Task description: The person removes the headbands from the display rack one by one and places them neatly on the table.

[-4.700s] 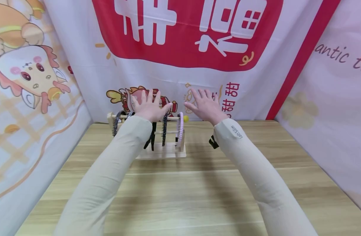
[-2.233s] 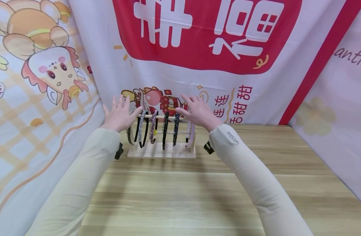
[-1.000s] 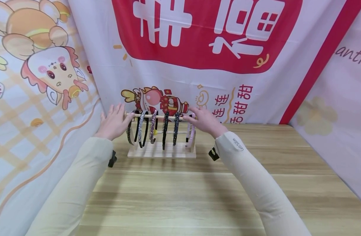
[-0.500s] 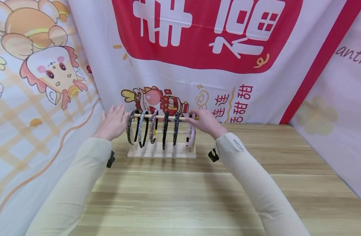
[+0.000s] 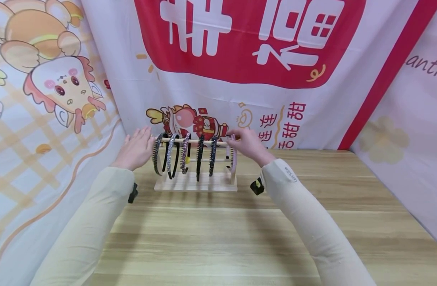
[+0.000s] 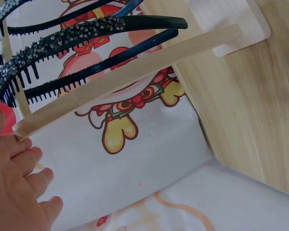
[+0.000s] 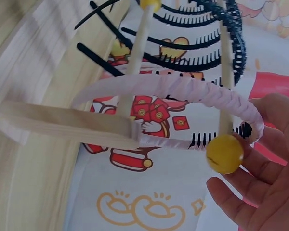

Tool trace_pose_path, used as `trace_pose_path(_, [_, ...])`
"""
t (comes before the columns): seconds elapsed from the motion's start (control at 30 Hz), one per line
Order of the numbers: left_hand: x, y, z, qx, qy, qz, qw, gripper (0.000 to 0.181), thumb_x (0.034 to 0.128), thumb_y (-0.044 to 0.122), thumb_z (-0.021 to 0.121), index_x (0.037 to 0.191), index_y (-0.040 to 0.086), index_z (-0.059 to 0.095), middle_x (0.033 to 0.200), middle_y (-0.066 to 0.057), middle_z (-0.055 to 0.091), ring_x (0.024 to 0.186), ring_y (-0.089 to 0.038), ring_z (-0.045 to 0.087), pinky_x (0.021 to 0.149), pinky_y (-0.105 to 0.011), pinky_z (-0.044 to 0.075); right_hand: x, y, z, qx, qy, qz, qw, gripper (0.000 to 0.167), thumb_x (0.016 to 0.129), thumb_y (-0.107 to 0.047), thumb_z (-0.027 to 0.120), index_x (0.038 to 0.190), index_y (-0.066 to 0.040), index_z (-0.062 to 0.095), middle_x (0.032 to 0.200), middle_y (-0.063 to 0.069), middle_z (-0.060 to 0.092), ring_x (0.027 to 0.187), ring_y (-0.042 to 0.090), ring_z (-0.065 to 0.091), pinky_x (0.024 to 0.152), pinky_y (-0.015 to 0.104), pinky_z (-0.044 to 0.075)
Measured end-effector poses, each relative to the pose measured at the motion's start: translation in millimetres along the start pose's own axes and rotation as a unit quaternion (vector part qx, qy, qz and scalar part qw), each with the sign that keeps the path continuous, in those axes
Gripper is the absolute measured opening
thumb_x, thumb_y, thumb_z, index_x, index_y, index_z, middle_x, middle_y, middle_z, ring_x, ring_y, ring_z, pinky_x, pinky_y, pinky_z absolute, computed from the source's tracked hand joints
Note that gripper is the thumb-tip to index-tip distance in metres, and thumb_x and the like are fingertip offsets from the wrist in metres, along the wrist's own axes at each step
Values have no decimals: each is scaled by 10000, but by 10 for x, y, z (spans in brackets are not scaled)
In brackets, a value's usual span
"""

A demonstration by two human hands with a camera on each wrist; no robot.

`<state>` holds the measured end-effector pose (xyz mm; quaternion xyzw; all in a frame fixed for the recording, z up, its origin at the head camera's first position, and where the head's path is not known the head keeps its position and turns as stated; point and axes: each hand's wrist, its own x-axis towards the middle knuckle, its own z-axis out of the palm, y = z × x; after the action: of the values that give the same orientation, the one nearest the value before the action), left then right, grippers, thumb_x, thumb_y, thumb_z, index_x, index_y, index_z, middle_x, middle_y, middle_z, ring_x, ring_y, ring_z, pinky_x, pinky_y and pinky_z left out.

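A wooden rack (image 5: 195, 183) bears several headbands on its top rod (image 5: 194, 141); dark, silver and pinkish glittery ones hang along it. At its right end is a pale pink headband (image 7: 202, 94), whose top my right hand (image 5: 250, 145) pinches beside the yellow ball (image 7: 225, 154) on the rod's end. My left hand (image 5: 134, 149), fingers extended, touches the rack's left upright (image 6: 125, 79) at its top, next to the leftmost dark headband (image 5: 156, 155). In the left wrist view its fingers (image 6: 38, 183) hold nothing.
The rack stands on a wood-grain table (image 5: 218, 238) near the back cloth (image 5: 125, 95). Printed cloths also hang at left and right. A dark strap piece shows beneath each wrist.
Both hands have come down to the rack's ends, the left moving leftward. My right fingers have closed on the pink headband, which has turned and shifted slightly at the rod's end.
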<state>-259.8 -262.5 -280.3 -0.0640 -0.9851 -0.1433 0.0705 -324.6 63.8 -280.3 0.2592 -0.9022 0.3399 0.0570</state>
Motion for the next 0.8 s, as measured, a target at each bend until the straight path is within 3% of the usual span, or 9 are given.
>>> trace_pose_path(0.27, [-4,2,-3,12,-4,60,10000,610,999,368,78,1439,-52,37,1491,-240,32,1346,-421,-4,1075,-526,-61,-10,-97,-111,637,33,299,9975,276,899,-169,605,1151,-62,640,825,79,628,665,183,524,555,262,465])
trace_pose_path(0.47, [4,-5,2,46,-37,82,9999,618,997,372,72,1436,-61,36,1489,-245,28,1348,-416,2,1081,-512,-58,-41,-184,-228,868,31,354,9956,297,897,-190,614,1174,-86,632,846,83,612,685,187,506,546,255,441])
trace_pose_path(0.8, [12,-11,-5,108,24,149,9998,618,999,368,78,1431,-73,64,1487,-248,43,1349,-413,14,1084,-507,-51,-100,-353,-436,1166,48,436,9922,292,904,-154,600,1184,-76,625,913,97,579,744,222,554,614,283,544])
